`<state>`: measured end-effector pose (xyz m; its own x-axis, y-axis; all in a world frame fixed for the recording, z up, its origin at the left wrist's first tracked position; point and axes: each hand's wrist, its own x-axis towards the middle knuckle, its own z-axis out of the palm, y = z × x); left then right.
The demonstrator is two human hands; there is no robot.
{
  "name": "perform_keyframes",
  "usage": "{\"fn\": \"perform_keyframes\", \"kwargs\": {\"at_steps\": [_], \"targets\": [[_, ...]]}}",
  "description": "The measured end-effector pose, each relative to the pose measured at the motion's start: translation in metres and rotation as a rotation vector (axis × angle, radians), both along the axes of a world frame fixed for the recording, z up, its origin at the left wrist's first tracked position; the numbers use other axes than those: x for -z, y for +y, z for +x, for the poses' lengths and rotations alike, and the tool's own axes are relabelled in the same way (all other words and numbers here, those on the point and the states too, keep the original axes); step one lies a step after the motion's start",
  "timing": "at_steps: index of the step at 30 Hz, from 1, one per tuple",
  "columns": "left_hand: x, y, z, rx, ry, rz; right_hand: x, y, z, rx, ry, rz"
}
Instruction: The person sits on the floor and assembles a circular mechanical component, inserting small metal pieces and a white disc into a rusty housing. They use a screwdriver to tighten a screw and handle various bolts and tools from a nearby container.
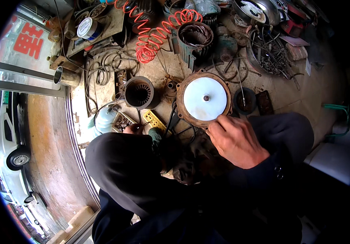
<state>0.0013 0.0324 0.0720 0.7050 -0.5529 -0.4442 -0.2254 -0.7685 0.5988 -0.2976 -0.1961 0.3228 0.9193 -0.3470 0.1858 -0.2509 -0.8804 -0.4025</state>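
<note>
Head view, the only one: key relation is right hand (238, 142) to the rusty round housing (180, 101) with the white disc (197, 106) on it. Housing lies just ahead and slightly left of the right grip, fingertips at its near right rim. Disc is round, no long axis to line up; dark center stud (206, 97) sits farther forward-left of the fingers. Right grip: fingers curled and bunched together, tips hidden, so can't tell if it's pinching the rim or something small. Right hand clearly nearer; left hand (133, 129) is well off to the left, between the box of small parts (122, 121) and the yellow strip (154, 121). Left grip partly blocked by the knee (116, 162); can't tell its state.
</note>
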Motion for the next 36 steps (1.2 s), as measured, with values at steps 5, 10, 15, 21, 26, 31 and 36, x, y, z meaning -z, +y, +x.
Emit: {"fn": "perform_keyframes", "kwargs": {"at_steps": [5,10,15,21,26,31,36], "targets": [[0.011,0.003,0.007,0.026,-0.062,0.062,0.003,0.001,-0.003,-0.04,0.006,0.037],[0.019,0.005,0.01,0.07,-0.104,0.093,0.002,0.0,-0.001,-0.038,-0.045,0.061],[0.021,-0.007,0.005,0.193,-0.096,0.023,0.002,0.0,-0.002,-0.026,-0.036,0.061],[0.068,0.0,0.02,0.323,-0.359,0.15,0.002,0.0,0.0,-0.027,-0.021,0.061],[0.067,-0.004,0.012,0.29,-0.408,0.162,0.001,0.001,0.0,-0.016,-0.008,0.031],[0.068,0.003,0.014,0.296,-0.407,0.118,0.0,0.0,0.002,-0.034,0.003,0.002],[0.064,0.004,0.011,0.246,-0.39,0.084,0.002,0.002,0.003,-0.029,-0.001,-0.001]]}}
